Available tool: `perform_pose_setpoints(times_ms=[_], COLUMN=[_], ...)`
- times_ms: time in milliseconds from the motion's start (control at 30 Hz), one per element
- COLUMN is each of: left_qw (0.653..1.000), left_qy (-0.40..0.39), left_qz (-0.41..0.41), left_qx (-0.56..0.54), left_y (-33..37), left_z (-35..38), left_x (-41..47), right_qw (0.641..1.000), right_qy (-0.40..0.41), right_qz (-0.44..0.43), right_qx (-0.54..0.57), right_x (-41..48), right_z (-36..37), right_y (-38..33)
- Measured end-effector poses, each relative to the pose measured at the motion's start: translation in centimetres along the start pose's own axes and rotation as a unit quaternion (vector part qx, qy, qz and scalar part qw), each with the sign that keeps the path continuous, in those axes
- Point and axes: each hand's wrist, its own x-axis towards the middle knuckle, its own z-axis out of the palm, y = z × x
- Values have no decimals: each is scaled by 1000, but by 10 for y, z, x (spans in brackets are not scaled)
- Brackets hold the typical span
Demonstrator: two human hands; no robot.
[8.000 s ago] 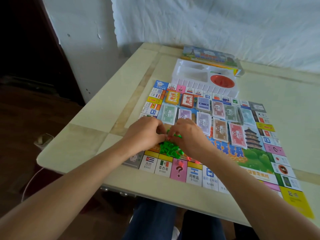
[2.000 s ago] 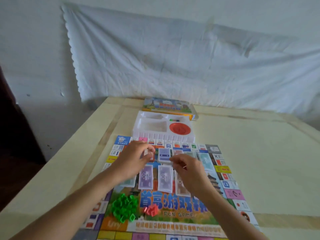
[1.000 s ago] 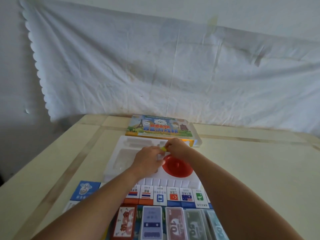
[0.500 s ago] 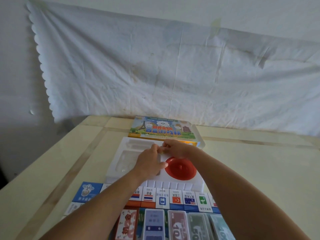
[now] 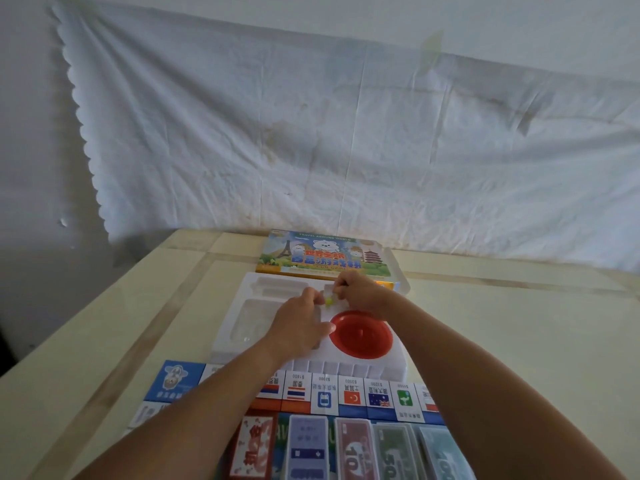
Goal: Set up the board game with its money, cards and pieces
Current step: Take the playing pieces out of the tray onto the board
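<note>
A creased white cloth sheet (image 5: 346, 140) with a scalloped left edge is seen hung on the wall behind a pale cream table (image 5: 104, 327). On the table's near part the colourful game board (image 5: 322, 396) is laid flat, its edge squares printed with flags and prices — "$1800", "$2000", "$3500", "$3200" and "$1500" can be read upside down. Across the board, stacks of paper money (image 5: 353, 452) are lined up, marked "10", "50" and "100", beside a red card deck (image 5: 252, 448). Just beyond the board a white moulded plastic tray (image 5: 242, 306) is placed, with a round red plastic dish (image 5: 362, 336) seated in its right side. Behind the tray lies the game box lid (image 5: 325, 252), headed "TRAVEL AROUND WORLD". Over the tray's far middle compartment, the left hand (image 5: 298, 327) and right hand (image 5: 360, 292) are brought together, fingertips pinched narrowly around a small yellow-green playing piece (image 5: 329, 301) — which hand bears it cannot be told.
</note>
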Motion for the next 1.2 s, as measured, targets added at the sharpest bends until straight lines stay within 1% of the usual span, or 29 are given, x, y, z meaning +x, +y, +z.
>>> perform_pose_setpoints(times_ms=[67,133,200,233,267,300,333,367,400,433,500,533,567,600,633,667,700,733,767,800,833,900,967,1133,1200], left_qw=[1000,998,990,971,925,853,769,693,640,602,551,537,529,535,545,553,559,567,576,586,593,600,601,601,605], left_qy=[-4,1,63,112,142,134,93,54,23,6,4,12,20,28,34,36,34,33,31,29,28,31,30,30,28], left_qz=[-8,-20,-35,-59,-116,-177,-221,-237,-236,-231,-247,-266,-280,-286,-292,-293,-293,-296,-298,-300,-302,-303,-305,-305,-300], left_qx=[-11,-57,-125,-202,-333,-472,-593,-679,-731,-764,-797,-800,-801,-795,-785,-779,-775,-768,-761,-752,-746,-739,-738,-738,-737], left_y=[1,0,7,12,18,26,33,40,44,46,46,43,39,35,30,26,23,19,18,16,15,13,9,6,7], left_z=[0,-2,-7,-11,-16,-20,-24,-28,-30,-32,-34,-35,-35,-36,-37,-36,-35,-35,-35,-34,-32,-29,-25,-22,-23], left_x=[0,2,0,-1,-1,-1,-2,-3,-4,-6,-9,-9,-8,-7,-5,-3,-2,-2,-3,-3,-4,-4,-4,-7,-8], right_qw=[996,982,964,954,948,948,955,966,977,987,994,992,989,981,971,968,978,991,998,997,992,983,979,987,988], right_qy=[34,84,101,93,77,56,35,16,-1,-16,-47,-68,-83,-76,-36,23,73,88,68,33,4,-19,2,77,123], right_qz=[17,28,23,14,2,-15,-31,-41,-49,-54,-81,-96,-102,-92,-71,-49,-31,-13,6,31,52,43,4,5,5], right_qx=[78,168,245,283,310,314,293,254,206,152,48,35,73,152,225,244,191,101,6,-67,-114,-176,-204,-143,-94], right_x=[-3,-7,-13,-17,-20,-24,-28,-32,-36,-40,-46,-50,-52,-55,-55,-52,-47,-41,-36,-32,-30,-26,-22,-15,-15], right_z=[-4,-11,-21,-25,-26,-24,-18,-10,-2,3,2,-4,-11,-17,-22,-27,-30,-29,-25,-20,-13,-3,1,5,7], right_y=[-2,-10,-22,-30,-38,-48,-58,-68,-77,-84,-92,-93,-92,-88,-82,-72,-62,-51,-40,-31,-25,-17,-15,-13,-13])
